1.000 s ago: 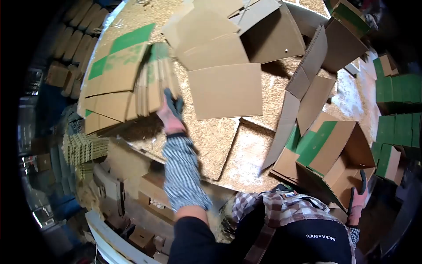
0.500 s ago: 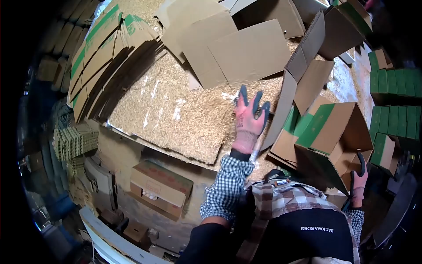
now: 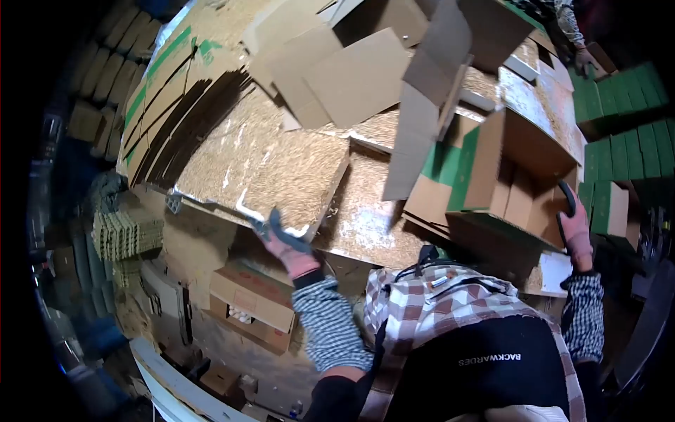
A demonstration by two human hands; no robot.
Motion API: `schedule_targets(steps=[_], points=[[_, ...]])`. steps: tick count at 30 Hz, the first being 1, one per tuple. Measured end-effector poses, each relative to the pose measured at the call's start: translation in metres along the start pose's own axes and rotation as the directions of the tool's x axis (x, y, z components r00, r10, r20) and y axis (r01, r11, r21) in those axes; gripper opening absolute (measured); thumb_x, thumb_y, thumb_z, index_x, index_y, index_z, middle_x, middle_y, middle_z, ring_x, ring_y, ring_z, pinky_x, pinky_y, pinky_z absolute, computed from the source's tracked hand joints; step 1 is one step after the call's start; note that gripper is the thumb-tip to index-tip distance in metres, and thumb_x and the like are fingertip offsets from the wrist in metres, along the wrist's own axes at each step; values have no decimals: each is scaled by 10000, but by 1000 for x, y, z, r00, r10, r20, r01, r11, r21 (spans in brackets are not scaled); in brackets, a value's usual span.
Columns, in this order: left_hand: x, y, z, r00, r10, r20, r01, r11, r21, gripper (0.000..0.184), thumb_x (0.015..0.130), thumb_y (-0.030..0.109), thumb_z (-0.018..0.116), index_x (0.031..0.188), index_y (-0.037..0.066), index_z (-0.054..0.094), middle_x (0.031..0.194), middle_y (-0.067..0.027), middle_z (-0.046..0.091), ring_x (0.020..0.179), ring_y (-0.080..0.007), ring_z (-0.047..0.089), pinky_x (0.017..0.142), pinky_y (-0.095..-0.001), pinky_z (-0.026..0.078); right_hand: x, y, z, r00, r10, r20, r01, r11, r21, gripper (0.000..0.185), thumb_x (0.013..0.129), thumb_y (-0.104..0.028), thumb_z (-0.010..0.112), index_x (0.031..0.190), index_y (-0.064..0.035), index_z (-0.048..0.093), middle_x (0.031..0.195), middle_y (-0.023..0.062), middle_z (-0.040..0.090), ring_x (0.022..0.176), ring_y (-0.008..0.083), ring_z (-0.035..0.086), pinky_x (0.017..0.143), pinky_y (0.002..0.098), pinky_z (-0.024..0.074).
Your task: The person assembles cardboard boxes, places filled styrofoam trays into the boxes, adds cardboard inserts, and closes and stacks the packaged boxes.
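At eight o'clock from the middle of the view, the gloved left hand (image 3: pixel 285 243), fingers spread wide, is at the near edge of a raised board (image 3: pixel 302 169) strewn with tan flakes, on the bench (image 3: pixel 365 243). At three o'clock the gloved right hand (image 3: pixel 576 235) touches the rim of an open, green-banded cardboard box (image 3: pixel 486 158); whether it grips I cannot tell. Loose cardboard sheets (image 3: pixel 358 77) overlap at twelve, and flattened cartons (image 3: pixel 158 105) lean together at ten. At nine sit stacked moulded trays (image 3: pixel 126 232); at two, a co-worker's hand (image 3: pixel 583 59) is near green boxes (image 3: pixel 622 93).
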State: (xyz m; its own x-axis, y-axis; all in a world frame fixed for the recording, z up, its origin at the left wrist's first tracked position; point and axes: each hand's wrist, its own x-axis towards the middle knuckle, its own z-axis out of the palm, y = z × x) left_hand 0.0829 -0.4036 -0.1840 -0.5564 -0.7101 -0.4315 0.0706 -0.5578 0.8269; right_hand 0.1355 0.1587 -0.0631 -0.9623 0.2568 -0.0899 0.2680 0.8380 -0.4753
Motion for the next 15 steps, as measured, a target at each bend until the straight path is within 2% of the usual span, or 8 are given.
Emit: schedule_targets(steps=[2,4,6,8,10,11,12,15], points=[[-19,32,-23,983,6,185,-33,989,143,575,854,346,610,1349,90,470,1273,-96,550,1111,-276,545,943,-450,454,-3,-1,-24,999,31,-23,-32,999,-21,677,741,53,519,1399,-88,456,1358,161,532,1278,325,485,1083,340,365],[-49,62,-44,949,114,293,-180,961,208,712,850,353,596,1447,57,348,1387,-143,481,1246,-311,493,1042,-471,415,-12,5,-38,997,58,-53,-63,994,-85,699,745,41,516,1421,-109,424,1357,166,527,1264,344,489,1078,354,372],[-9,91,-85,842,-140,522,139,989,41,746,853,336,569,1473,24,295,1436,-194,424,1288,-370,449,1059,-502,398,-23,24,-34,996,71,-51,-76,993,-92,729,754,18,513,1450,-149,375,1356,196,507,1237,373,494,1063,383,391],[-35,118,-57,795,-197,574,172,980,97,735,863,349,560,1463,7,310,1447,-210,410,1293,-371,442,1065,-514,391,-20,40,-3,993,-4,-121,2,1000,-18,728,752,11,523,1447,-149,377,1358,234,488,1251,372,479,1050,392,401],[-67,119,-10,727,-215,653,182,976,119,719,873,363,547,1451,-4,326,1450,-213,406,1296,-371,439,1066,-515,394,-9,13,-5,990,140,0,-139,986,95,740,746,7,524,1455,-129,359,1394,272,427,1270,402,448,1059,403,392],[-79,114,17,686,-225,692,187,974,131,712,878,370,541,1444,-9,335,1452,-215,404,1297,-370,437,1066,-516,395,-2,19,6,998,54,-40,-50,995,83,753,743,13,522,1461,-129,348,1415,280,391,1276,421,435,1066,406,385],[-90,105,41,608,-221,762,144,975,168,675,899,389,525,1412,-21,369,1446,-212,414,1283,-365,458,1055,-512,413,4,26,18,996,-33,-82,38,997,60,766,739,19,520,1468,-129,337,1436,288,355,1282,440,421,1073,409,379],[-150,46,120,130,32,991,-341,940,14,375,946,214,560,1283,64,487,1349,-180,504,1212,-293,530,1013,-455,473,8,-9,11,999,53,-14,-52,998,34,768,769,14,538,1485,-140,304,1469,291,292,1330,450,357,1098,419,352]])
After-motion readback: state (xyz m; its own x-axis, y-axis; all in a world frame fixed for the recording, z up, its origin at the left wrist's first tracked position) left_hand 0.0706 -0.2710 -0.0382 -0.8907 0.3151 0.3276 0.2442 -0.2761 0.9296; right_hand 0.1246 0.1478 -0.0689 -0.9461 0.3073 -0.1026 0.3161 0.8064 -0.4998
